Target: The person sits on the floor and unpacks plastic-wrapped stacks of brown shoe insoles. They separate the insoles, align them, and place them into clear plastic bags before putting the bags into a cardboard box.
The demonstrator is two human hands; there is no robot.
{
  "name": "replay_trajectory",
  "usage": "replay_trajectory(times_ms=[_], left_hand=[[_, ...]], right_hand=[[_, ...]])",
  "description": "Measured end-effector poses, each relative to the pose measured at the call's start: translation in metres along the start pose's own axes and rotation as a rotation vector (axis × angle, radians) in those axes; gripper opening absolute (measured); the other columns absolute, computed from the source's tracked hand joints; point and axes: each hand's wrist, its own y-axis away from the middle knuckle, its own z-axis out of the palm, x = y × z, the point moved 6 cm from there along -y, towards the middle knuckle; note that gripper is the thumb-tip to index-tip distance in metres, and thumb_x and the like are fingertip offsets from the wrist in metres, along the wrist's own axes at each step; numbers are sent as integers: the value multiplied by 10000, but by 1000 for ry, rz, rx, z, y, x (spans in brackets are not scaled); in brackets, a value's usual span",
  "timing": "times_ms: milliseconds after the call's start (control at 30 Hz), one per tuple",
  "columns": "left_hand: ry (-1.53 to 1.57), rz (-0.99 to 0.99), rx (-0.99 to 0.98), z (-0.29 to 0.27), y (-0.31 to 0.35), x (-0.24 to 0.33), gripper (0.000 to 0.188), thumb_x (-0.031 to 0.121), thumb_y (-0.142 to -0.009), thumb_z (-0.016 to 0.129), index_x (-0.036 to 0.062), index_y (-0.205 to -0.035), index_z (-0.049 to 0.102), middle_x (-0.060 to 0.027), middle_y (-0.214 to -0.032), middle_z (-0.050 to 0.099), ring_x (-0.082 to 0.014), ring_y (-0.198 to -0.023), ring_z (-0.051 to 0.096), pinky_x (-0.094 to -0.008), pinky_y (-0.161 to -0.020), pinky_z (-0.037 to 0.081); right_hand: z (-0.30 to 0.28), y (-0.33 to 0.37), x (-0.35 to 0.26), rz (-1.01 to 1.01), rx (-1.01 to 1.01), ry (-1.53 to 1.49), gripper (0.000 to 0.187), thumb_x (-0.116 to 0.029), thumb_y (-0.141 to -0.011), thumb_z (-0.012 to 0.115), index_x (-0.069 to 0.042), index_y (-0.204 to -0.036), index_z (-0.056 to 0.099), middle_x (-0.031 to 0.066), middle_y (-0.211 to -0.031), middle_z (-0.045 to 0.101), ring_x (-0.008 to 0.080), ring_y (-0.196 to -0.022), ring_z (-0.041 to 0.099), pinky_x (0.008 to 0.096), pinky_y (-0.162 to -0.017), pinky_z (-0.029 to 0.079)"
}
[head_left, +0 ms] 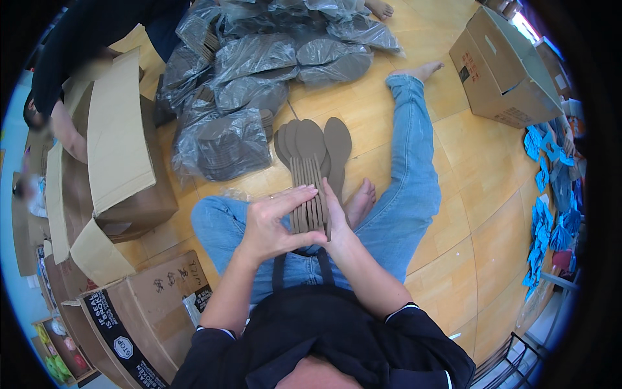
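A stack of brown shoe insoles (304,191) stands on edge between my hands, above my lap. My left hand (277,217) closes around the stack from the left, its fingers across the upper side and its thumb along the lower end. Against the right side presses my right hand (335,214), its fingers partly hidden by the stack. Just beyond, several loose insoles (310,137) lie overlapping on the floor, one longer insole (337,142) at their right.
Clear plastic bags of insoles (223,146) are heaped ahead and left. Open cardboard boxes stand at left (120,139) and far right (505,71); a taped box (149,311) is near left. Another person's arm (68,133) reaches into the left box. Blue pieces (541,227) lie at right.
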Motion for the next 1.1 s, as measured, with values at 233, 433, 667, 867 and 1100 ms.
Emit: replay_trajectory(times_ms=[233,433,667,867,1100], left_hand=[[723,-513,316,19,13,-44,771,598,-944,419,29,-1454,320,-237,-1496,304,-316,-1377,327,-425,-1102,295],[1289,-522,482,28,-2,-54,631,510,-996,376,55,-1433,355,-120,-1389,484,-250,-1282,458,-403,-1092,345],[1955,-429,584,15,4,-72,742,593,-881,542,28,-1351,442,-99,-1007,626,-231,-931,613,-398,-905,487],[1934,-260,439,6,-7,-58,677,560,-918,507,34,-1342,455,-106,-1094,624,-246,-986,608,-401,-931,473],[1321,-450,673,13,3,-48,468,357,-1016,434,25,-1345,429,-146,-1219,597,-230,-1086,592,-375,-939,472]], right_hand=[[33,28,-51,-625,45,434,560,-457,-990,455,-42,-1362,394,156,-1229,557,230,-1106,576,346,-922,487],[86,47,-31,-1114,-92,1447,592,-385,-1011,413,29,-1425,324,224,-1301,498,324,-1251,465,373,-1062,338],[74,62,-55,-1253,-118,1151,567,-418,-1038,247,17,-1288,510,138,-1303,513,235,-1232,464,368,-1000,381],[73,56,-40,-1072,-149,1220,425,-234,-987,477,26,-1323,479,163,-1234,509,252,-1165,502,345,-989,393],[62,20,-38,-797,-99,1162,739,-284,-939,618,32,-1471,215,196,-1400,409,256,-1290,423,329,-1069,342]])
